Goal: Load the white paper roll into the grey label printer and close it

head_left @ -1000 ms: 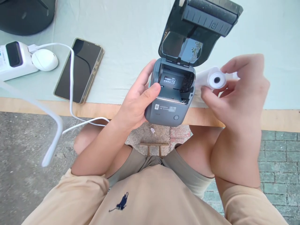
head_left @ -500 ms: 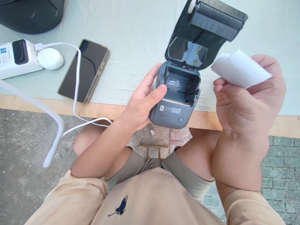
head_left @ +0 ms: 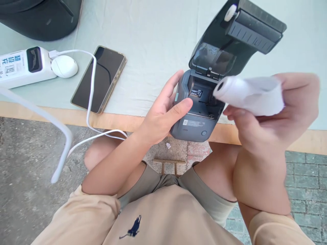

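My left hand [head_left: 170, 110] grips the left side of a dark grey portable label printer [head_left: 195, 126], thumb on the front edge. The printer's lid [head_left: 230, 41] stands raised, showing the roller, and the paper bay [head_left: 201, 97] inside is bare. In my right hand [head_left: 270, 126] is a white paper roll [head_left: 237, 90], pinched between thumb and fingers with its loose end sticking out to the right. The roll's cored end points at the printer and overlaps the bay's right edge in view; whether they touch I cannot tell.
Left on the cloth-covered table [head_left: 153, 41] lies a smartphone [head_left: 98, 80]. Beside it are a white power strip [head_left: 20, 68] with a round white plug [head_left: 64, 66] and a white cable [head_left: 92, 81] crossing the phone. A black object [head_left: 43, 20] fills the back left corner.
My right hand has brought the paper roll left, close to the printer, and turned it so its cored end shows. The view has shifted slightly; the left hand keeps its grip.
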Demonstrator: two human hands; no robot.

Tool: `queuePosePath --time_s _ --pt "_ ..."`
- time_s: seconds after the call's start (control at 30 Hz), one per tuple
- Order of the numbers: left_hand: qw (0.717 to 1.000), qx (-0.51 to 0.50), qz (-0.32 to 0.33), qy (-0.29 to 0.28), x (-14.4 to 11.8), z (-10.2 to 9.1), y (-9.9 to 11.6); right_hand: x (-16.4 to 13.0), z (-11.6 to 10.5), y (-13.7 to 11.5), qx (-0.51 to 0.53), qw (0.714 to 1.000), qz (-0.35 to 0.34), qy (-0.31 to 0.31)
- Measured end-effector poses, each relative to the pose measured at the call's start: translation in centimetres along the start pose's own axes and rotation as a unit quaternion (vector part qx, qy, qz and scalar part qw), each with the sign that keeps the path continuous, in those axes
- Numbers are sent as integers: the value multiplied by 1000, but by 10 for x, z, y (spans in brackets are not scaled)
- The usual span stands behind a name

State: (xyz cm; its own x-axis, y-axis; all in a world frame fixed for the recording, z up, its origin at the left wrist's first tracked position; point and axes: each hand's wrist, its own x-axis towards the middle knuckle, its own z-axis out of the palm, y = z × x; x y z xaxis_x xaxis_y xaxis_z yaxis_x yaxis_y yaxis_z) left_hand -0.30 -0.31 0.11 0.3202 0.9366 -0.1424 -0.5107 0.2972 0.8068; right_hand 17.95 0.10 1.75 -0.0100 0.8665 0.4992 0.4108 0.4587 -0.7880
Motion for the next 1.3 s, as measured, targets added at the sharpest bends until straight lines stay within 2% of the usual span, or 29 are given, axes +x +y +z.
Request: queuePosePath --time_s 0.13,0.3,0.47,0.63,0.87,1.0,1.13,1.3 --pt "1000 4 10 -9 1 1 0 -6 4 -4 -51 994 -61 -76" --pt "1000 26 9 -12 2 0 -1 -10 7 -3 -105 986 -81 -100" --pt "999 32 12 -9 3 -2 -2 -9 7 -8 -195 958 -120 -175" --pt "999 26 16 7 2 1 -2 -6 11 -11 -200 960 -155 -124" --pt "1000 22 11 5 1 3 0 -6 14 -12 -213 969 -114 -53" --pt "999 40 -2 1 0 2 -1 -4 15 -12 -241 963 -110 -55" --pt "997 72 6 -20 1 -3 -6 -2 11 -7 -247 960 -129 -39" --pt "989 118 56 -67 8 -14 -17 -2 3 -3 -221 965 -136 -22"
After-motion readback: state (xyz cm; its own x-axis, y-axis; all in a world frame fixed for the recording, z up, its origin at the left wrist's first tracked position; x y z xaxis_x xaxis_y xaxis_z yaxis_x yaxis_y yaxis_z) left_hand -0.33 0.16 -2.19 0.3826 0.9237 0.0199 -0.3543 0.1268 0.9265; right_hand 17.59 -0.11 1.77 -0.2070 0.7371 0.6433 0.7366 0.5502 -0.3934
